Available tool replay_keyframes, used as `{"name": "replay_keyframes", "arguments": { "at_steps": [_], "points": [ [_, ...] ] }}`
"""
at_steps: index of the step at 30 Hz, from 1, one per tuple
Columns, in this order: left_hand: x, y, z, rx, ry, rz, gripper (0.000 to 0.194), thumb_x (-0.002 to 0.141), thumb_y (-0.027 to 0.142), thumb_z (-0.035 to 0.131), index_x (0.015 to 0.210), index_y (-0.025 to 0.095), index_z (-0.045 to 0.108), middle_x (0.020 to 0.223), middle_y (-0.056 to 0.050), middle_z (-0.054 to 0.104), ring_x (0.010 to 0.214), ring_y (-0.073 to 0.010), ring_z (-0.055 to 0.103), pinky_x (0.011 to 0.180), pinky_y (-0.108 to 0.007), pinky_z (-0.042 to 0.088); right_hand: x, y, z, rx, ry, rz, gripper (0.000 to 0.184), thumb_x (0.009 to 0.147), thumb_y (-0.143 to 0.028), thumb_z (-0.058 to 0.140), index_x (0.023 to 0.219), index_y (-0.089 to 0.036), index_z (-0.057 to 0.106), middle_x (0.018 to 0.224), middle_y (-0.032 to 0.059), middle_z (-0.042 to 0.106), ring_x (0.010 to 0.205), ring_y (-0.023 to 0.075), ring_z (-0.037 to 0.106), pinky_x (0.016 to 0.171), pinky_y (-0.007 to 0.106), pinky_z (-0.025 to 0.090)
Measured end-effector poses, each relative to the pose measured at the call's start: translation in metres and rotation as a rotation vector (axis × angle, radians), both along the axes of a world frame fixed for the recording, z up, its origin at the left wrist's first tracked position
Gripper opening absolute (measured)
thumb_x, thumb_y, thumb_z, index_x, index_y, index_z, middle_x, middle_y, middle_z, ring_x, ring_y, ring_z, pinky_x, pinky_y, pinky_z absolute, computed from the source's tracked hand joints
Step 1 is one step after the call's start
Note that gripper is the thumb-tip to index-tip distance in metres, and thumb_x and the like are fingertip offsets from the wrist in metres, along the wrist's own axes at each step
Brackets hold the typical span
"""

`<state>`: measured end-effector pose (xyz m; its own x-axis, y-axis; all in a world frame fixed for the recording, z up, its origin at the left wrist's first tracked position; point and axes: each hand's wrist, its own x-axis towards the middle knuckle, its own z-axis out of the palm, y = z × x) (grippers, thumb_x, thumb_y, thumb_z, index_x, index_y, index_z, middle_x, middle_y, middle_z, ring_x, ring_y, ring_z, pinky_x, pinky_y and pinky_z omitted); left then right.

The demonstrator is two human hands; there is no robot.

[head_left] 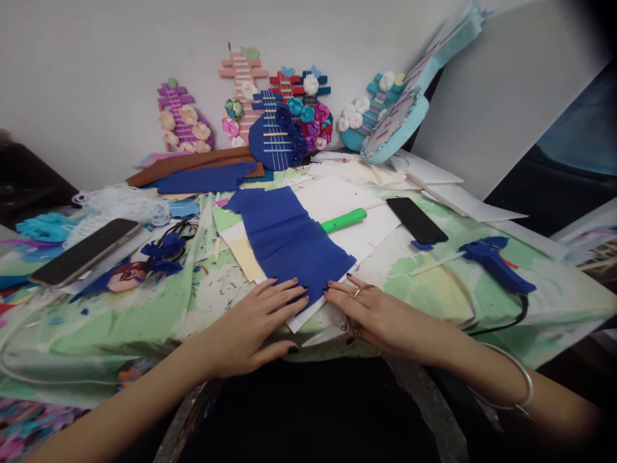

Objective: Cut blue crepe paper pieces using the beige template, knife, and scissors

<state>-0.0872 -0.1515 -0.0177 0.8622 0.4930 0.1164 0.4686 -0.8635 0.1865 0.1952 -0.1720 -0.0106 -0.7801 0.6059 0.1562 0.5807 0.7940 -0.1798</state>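
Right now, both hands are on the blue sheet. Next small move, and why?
I'd probably smooth the blue sheet away from the body with the left hand, the right hand pinning its near end. Creases cross the sheet, both hands' fingertips rest at that end, and scissors sit by the right hand, so the left seems freer.

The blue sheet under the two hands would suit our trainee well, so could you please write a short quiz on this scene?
1. Which of these lies nearest the blue glue gun?
A) the white string
B) the right-hand phone
C) the brown material
2. Fill in the side, as the person sees it: the glue gun lies to the ____ of the blue sheet.
3. True or false: the left hand is gripping the glue gun.

Key: 1. B. 2. right. 3. False; its fingers rest on the blue sheet.
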Motion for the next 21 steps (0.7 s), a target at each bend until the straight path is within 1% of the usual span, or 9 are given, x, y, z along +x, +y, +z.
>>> {"name": "replay_keyframes", "arguments": {
  "at_steps": [2,5,7,11,15,18,21],
  "points": [
    [0.001,0.001,-0.006,0.010,0.027,0.003,0.066,0.092,0.040,0.052,0.150,0.024,0.026,0.151,-0.011,0.041,0.141,-0.0302,0.031,0.114,-0.056,0.024,-0.003,-0.002,-0.001,0.027,-0.024,0.041,0.049,0.092,-0.009,0.045,0.140,-0.005,0.041,0.143,0.0215,0.048,0.132,0.0288,0.047,0.110,0.044,0.040],
    [0.000,0.002,-0.007,0.017,0.037,0.003,0.063,0.092,0.041,0.052,0.148,0.023,0.030,0.151,-0.010,0.040,0.142,-0.0294,0.031,0.114,-0.055,0.025,-0.004,-0.003,-0.003,0.051,-0.029,0.056,0.046,0.093,-0.009,0.043,0.139,-0.002,0.041,0.140,0.0218,0.051,0.131,0.0289,0.048,0.111,0.043,0.040],
    [0.000,0.003,-0.006,0.020,0.033,-0.001,0.061,0.092,0.041,0.053,0.147,0.023,0.033,0.151,-0.010,0.041,0.141,-0.0291,0.032,0.114,-0.055,0.025,-0.003,0.000,-0.003,0.064,-0.013,0.023,0.045,0.092,-0.008,0.044,0.137,-0.001,0.043,0.137,0.0226,0.053,0.130,0.0297,0.049,0.110,0.044,0.040],
    [0.000,0.003,-0.004,0.019,0.008,-0.001,0.060,0.091,0.042,0.055,0.146,0.024,0.036,0.150,-0.010,0.043,0.140,-0.0297,0.034,0.114,-0.054,0.026,0.006,0.010,-0.005,0.069,0.025,-0.066,0.044,0.090,-0.010,0.049,0.134,-0.005,0.047,0.132,0.0225,0.057,0.125,0.0315,0.053,0.106,0.048,0.044],
    [0.000,0.003,-0.005,0.008,-0.020,-0.015,0.061,0.091,0.040,0.055,0.147,0.025,0.034,0.150,-0.009,0.043,0.140,-0.0291,0.035,0.114,-0.054,0.027,0.021,0.021,-0.009,0.080,0.035,-0.150,0.043,0.089,-0.013,0.051,0.131,-0.005,0.048,0.130,0.0246,0.058,0.121,0.0336,0.056,0.101,0.052,0.047],
    [-0.002,0.004,-0.004,-0.009,-0.024,-0.013,0.062,0.091,0.040,0.055,0.147,0.027,0.032,0.150,-0.009,0.042,0.140,-0.0289,0.035,0.114,-0.055,0.026,0.030,0.028,-0.010,0.081,0.045,-0.219,0.044,0.087,-0.013,0.052,0.130,-0.007,0.050,0.128,0.0223,0.059,0.118,0.0333,0.058,0.097,0.050,0.050],
    [-0.003,0.007,0.000,-0.057,-0.019,0.000,0.055,0.093,0.038,0.053,0.145,0.028,0.037,0.150,-0.008,0.042,0.139,-0.0282,0.035,0.113,-0.055,0.028,0.034,0.035,-0.007,0.010,0.099,-0.251,0.041,0.084,-0.011,0.051,0.125,-0.013,0.054,0.121,0.0159,0.065,0.109,0.0283,0.063,0.091,0.043,0.052]
  ]
}}
